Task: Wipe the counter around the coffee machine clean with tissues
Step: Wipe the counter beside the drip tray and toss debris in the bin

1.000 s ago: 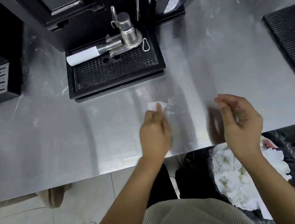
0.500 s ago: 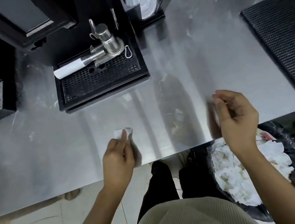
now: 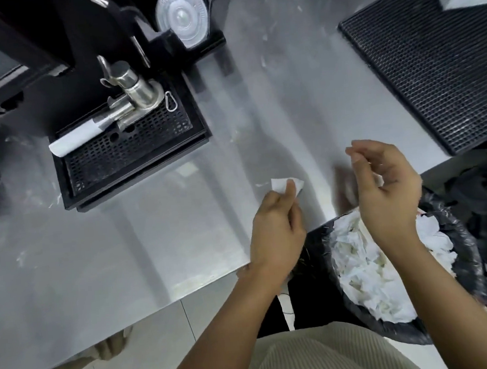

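Our left hand (image 3: 276, 234) pinches one tissue (image 3: 282, 184) against the counter (image 3: 152, 236). Our right hand (image 3: 384, 195) hovers half-curled; we cannot tell whether it holds anything.

I see a silver-grey bench (image 3: 124, 253) streaked with white smears, a white tissue (image 3: 280, 183), a black drip tray (image 3: 133, 155) dotted with rows of round holes, a black mat (image 3: 432, 73) in fine mesh grid, a glossy black bin liner (image 3: 465, 241) holding white wads (image 3: 371, 276), and a beige ribbed top (image 3: 325, 359).
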The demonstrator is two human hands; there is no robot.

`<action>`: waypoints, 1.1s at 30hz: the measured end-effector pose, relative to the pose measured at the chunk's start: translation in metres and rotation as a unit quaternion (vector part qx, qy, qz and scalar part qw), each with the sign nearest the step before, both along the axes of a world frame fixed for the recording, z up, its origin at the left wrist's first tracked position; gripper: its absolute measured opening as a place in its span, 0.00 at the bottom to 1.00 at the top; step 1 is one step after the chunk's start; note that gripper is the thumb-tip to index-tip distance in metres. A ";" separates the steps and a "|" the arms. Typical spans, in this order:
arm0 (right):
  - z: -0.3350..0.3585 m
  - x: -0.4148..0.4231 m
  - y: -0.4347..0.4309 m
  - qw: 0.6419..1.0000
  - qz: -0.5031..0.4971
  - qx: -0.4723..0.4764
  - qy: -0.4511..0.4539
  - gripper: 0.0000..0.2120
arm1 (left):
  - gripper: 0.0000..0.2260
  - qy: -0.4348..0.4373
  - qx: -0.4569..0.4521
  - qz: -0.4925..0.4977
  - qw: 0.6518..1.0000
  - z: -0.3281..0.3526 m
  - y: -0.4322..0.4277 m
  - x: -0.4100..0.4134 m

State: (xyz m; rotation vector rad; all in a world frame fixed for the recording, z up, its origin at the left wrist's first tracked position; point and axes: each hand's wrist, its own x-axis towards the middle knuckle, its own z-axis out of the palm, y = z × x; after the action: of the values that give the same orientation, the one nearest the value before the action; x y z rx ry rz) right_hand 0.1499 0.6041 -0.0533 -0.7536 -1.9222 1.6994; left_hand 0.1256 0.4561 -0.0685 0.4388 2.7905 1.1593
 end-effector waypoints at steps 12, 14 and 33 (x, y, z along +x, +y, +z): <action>-0.009 -0.007 -0.016 1.000 0.021 0.000 0.022 0.08 | 0.14 0.052 -0.160 0.218 0.961 -0.004 -0.100 -0.079; -0.009 -0.009 -0.021 0.999 0.031 0.007 0.016 0.09 | 0.15 0.056 -0.131 0.195 0.970 -0.008 -0.072 -0.079; -0.002 -0.019 -0.015 1.000 0.023 0.003 0.001 0.08 | 0.09 0.029 -0.003 0.038 0.999 0.004 -0.012 -0.084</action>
State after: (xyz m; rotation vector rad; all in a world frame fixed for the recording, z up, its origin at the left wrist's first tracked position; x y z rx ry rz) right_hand 0.1313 0.5894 -0.0551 -0.7114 -1.9559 1.7206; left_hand 0.0415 0.4437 -0.0648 0.3750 2.8824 1.1709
